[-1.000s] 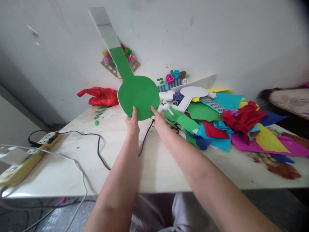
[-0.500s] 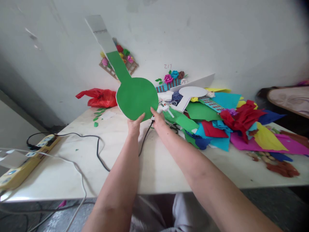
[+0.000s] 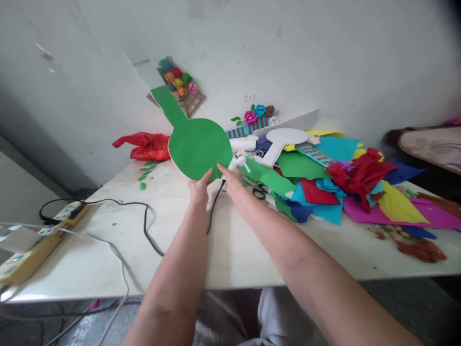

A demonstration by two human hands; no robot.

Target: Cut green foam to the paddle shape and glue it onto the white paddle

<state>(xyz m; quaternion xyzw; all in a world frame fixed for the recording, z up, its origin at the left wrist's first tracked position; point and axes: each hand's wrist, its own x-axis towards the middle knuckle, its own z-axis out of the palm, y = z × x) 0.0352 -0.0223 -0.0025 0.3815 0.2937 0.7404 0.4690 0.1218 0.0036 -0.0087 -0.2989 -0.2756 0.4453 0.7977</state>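
Observation:
A round green paper-covered board (image 3: pixel 200 149) with a long strip rising to the upper left is held up above the table. The strip's lower part is green and its far end is bare white. My left hand (image 3: pixel 200 186) grips the disc's bottom edge, thumb on the green face. Close to its right, my right hand (image 3: pixel 229 178) pinches the lower right edge, also thumb in front. The fingers behind the board are hidden. Just beyond my right hand lies a white glue gun (image 3: pixel 239 162) with a black cord.
Coloured paper (image 3: pixel 304 166) and crumpled red crepe paper (image 3: pixel 363 175) pile up on the right, with scissors (image 3: pixel 259 192) nearby. A yellow power strip (image 3: pixel 39 240) with cables lies left. A red plastic bag (image 3: pixel 149 146) and paper-flower pieces (image 3: pixel 180 84) are at the back.
The green board has shifted slightly left, its strip tipping lower and further left, and more of the paper flowers behind shows. Both hands keep their hold.

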